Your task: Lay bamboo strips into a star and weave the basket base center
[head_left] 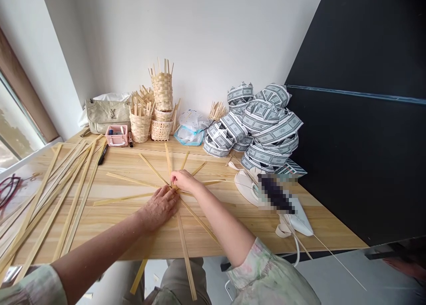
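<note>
On the table, flat bamboo strips (128,179) radiate like spokes from a shared crossing point. My left hand (161,206) lies flat over that crossing, its fingertips pressing on the strips. Just beyond it, my right hand (182,180) is closed in a pinch at the centre. A thin pale strip (216,181) runs from beside the right hand toward a white coil (244,185) on the right. The pinched end itself is hidden behind the fingers. Two spokes, one of them a long strip (186,256), overhang the front table edge.
Loose bamboo strips (71,185) cover the left of the table. Woven baskets (140,125), a pink box (117,136), a handbag (108,115) and a marker (103,155) stand or lie behind. Patterned grey-white rolls (266,132) are piled at the back right, beside a black panel (359,154).
</note>
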The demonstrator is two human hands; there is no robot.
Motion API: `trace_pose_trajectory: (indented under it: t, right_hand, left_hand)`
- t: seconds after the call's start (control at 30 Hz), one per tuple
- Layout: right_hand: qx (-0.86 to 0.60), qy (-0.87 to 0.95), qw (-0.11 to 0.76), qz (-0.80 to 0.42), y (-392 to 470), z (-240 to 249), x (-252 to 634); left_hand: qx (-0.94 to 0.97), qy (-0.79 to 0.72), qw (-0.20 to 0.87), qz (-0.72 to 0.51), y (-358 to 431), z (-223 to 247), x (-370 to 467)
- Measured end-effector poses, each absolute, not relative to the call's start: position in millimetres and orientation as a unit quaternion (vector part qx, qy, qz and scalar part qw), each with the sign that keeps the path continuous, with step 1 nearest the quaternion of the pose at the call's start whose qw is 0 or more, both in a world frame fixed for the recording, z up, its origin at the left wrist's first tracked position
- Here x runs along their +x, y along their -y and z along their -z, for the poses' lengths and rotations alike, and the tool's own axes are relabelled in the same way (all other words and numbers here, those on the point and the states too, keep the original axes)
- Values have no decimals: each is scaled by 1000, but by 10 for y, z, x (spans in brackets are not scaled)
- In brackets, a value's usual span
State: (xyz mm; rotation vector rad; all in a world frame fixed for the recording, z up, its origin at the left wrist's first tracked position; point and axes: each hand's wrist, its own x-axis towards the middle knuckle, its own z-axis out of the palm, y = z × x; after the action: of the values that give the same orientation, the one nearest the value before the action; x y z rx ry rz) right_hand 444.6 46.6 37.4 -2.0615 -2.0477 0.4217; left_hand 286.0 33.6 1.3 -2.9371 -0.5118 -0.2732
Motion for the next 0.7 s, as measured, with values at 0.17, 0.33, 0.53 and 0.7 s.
trace_pose_trajectory:
  t: [0.17, 0.33, 0.53, 0.7]
  right_hand:
    - [-763, 619, 118, -147, -523, -364, 4410]
    - [-791, 569, 129, -182, -574, -351, 4421]
    - [-803, 537, 140, -216, -637, -280, 4439]
    - [-810, 521, 147, -227, -664, -232, 4438]
  left_hand:
    - [-978, 173, 77, 91, -346, 26, 2860]
    - [-977, 169, 84, 96, -347, 37, 2850]
    - [-979, 165, 81, 89, -352, 29, 2848]
    - [-981, 153, 77, 87, -351, 13, 2852]
